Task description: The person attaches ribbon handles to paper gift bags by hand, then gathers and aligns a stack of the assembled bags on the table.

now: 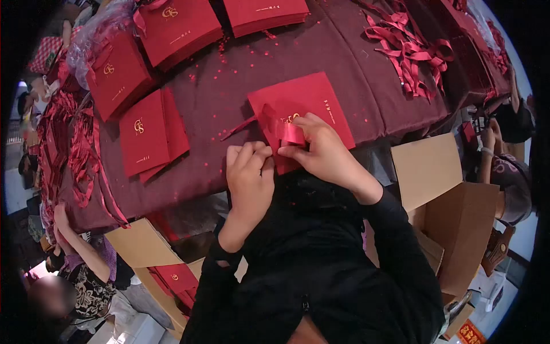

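A flat red paper bag (pixel 334 116) with gold print lies at the near edge of the table in front of me. My right hand (pixel 326 150) is over its lower part, thumb and fingers closed on a red ribbon (pixel 293 133) that loops across the print. One ribbon tail (pixel 238 127) sticks out past the bag's left side. At the bag's lower left edge is my left hand (pixel 250 179), its fingers curled in a pinch. Whatever lies between those fingertips is hidden.
Stacked red bags (pixel 180 34) stand at the back left, with more bags (pixel 144 137) nearer. Loose ribbons (pixel 404 49) lie right; others hang left (pixel 83 149). Open cardboard boxes flank me, left (pixel 143 243) and right (pixel 464 223). Other people (pixel 86 281) sit at both sides.
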